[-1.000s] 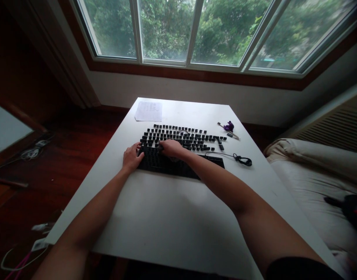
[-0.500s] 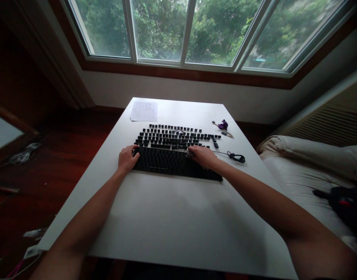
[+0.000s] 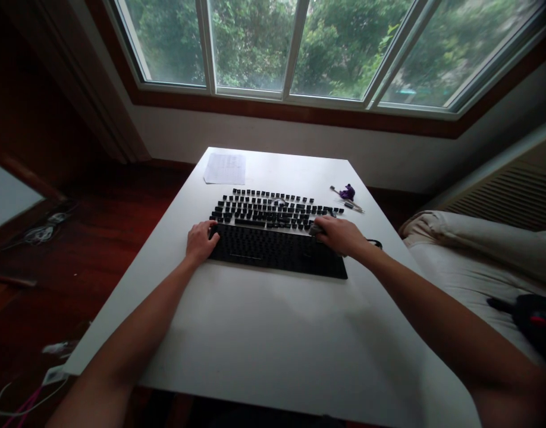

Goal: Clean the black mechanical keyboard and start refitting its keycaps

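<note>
A: Left hand (image 3: 201, 240)?
B: Half-curled, gripping the black keyboard (image 3: 273, 248), which extends rightward from it.
A: Right hand (image 3: 342, 235)?
B: Closed on a greyish wad (image 3: 315, 229) (material unclear); loose keycaps (image 3: 250, 223) lie beyond, leftward.

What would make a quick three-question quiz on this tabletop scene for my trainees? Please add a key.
1. True or false: the left hand is at the left end of the black keyboard.

2. Multiple choice: where do the loose keycaps lie?
A) On the near side of the keyboard
B) Beyond the keyboard's far edge
C) On the floor

3. Short answer: what pale, flat item lies near the far left corner of the white table?

Key:
1. True.
2. B.
3. Paper, with faint marks too small to read.
</note>
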A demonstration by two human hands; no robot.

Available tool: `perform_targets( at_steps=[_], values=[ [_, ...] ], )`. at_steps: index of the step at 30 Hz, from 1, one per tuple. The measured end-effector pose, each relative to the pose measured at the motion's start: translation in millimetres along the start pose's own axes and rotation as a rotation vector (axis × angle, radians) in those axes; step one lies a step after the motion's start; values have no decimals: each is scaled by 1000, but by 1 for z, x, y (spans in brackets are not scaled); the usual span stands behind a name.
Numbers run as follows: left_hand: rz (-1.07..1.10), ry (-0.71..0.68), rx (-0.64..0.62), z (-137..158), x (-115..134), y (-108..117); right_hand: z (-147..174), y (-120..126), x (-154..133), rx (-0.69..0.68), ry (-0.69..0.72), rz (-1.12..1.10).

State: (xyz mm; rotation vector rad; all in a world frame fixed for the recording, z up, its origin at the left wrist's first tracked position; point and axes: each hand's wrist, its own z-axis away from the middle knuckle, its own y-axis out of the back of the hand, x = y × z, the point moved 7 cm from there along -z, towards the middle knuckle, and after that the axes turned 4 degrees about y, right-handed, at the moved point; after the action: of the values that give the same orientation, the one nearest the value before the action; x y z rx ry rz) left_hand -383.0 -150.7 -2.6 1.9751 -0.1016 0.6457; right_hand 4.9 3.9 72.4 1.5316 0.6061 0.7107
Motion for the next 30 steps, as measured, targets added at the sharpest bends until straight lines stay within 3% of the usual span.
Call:
perform_targets(
  at_steps=[3,6,14,17,23,30],
  values=[
    [15,4,4,-1,0,0,-23,14,-39,121,43,-55],
    [22,9,4,-2,-2,0,-52,16,-87,183,186,-140],
    [68,-110,-118,-7,-9,-1,-114,5,-211,214,491,-187],
    [87,-145,-156,-9,-12,-2,-125,2,-246,207,522,-182],
    [72,-173,-175,-9,-14,-6,-140,-1,-269,161,484,-189],
    [27,-137,-155,-6,-11,-2,-128,-1,-250,78,545,-159]
  ],
)
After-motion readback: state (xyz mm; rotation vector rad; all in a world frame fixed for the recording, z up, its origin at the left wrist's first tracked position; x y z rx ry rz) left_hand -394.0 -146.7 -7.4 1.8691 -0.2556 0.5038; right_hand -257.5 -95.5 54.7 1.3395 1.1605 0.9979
